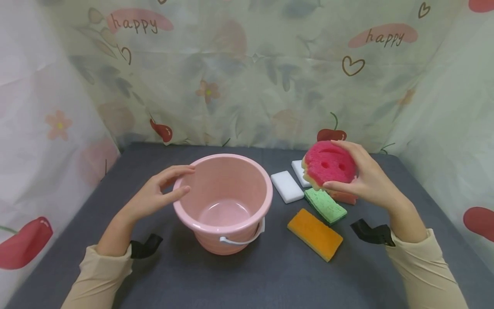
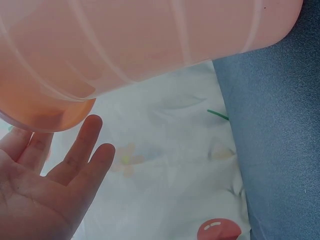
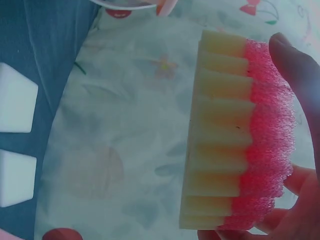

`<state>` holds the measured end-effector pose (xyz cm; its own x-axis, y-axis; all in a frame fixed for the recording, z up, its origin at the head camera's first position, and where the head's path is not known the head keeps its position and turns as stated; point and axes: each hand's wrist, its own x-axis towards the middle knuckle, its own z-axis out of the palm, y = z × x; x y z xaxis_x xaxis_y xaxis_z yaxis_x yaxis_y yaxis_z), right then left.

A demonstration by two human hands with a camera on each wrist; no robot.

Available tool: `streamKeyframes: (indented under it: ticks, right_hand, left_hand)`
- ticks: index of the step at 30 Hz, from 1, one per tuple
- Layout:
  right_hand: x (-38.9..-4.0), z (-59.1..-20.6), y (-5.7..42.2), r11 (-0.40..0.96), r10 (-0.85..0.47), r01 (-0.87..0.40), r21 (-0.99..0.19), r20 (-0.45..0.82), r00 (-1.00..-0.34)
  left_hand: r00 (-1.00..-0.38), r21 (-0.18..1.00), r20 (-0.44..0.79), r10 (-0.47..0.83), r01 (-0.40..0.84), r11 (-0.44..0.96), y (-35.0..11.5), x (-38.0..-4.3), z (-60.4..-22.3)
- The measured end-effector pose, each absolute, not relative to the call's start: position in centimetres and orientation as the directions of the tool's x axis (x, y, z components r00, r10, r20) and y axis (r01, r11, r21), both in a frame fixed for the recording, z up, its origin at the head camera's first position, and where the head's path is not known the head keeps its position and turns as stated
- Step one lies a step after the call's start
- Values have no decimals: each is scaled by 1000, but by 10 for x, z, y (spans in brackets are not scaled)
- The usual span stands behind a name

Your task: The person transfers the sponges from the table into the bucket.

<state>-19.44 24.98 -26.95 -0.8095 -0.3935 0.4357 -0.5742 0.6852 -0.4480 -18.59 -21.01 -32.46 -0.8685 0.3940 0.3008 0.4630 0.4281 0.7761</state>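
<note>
My right hand (image 1: 370, 180) grips a round pink sponge (image 1: 329, 165) by its edge, raised above the other sponges. Two eye holes and a mouth slit mark its face; the right wrist view shows a scalloped pale-yellow layer (image 3: 220, 130) behind the pink. At the bucket's left side, my left hand (image 1: 154, 193) has its fingers and thumb spread at the rim, loosely extended. The pink bucket (image 1: 224, 221) stands upright, its inside bottom bare, and its white handle (image 1: 243, 241) hangs at the front. In the left wrist view, the fingers (image 2: 82, 142) reach up by the rim.
Right of the bucket lie an orange sponge (image 1: 315, 235), a green sponge (image 1: 325, 205), a white block (image 1: 287, 187) and another white block (image 1: 301, 172). A reddish sponge (image 1: 343, 197) is partly hidden under the held one. Patterned curtains (image 1: 254, 86) enclose the dark table (image 1: 251, 283).
</note>
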Motion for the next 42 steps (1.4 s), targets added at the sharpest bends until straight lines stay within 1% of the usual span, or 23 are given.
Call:
streamKeyframes:
  ticks: [13, 23, 29, 42]
  right_hand:
    - [-193, -268, 222, 614, -400, -643, -459, 521, -754]
    - [-192, -270, 202, 578, -435, -664, -474, 510, -742]
    - [-193, -271, 188, 558, -447, -684, -470, 525, -725]
    - [-191, -267, 156, 479, -462, -661, -578, 474, -749]
  left_hand:
    - [-869, 775, 307, 389, 465, 427, -210, -186, -325]
    - [-872, 773, 301, 386, 460, 437, -210, -187, -325]
    - [-863, 766, 314, 395, 476, 432, -211, -187, -325]
    - [-860, 773, 326, 393, 482, 412, -210, -187, -326]
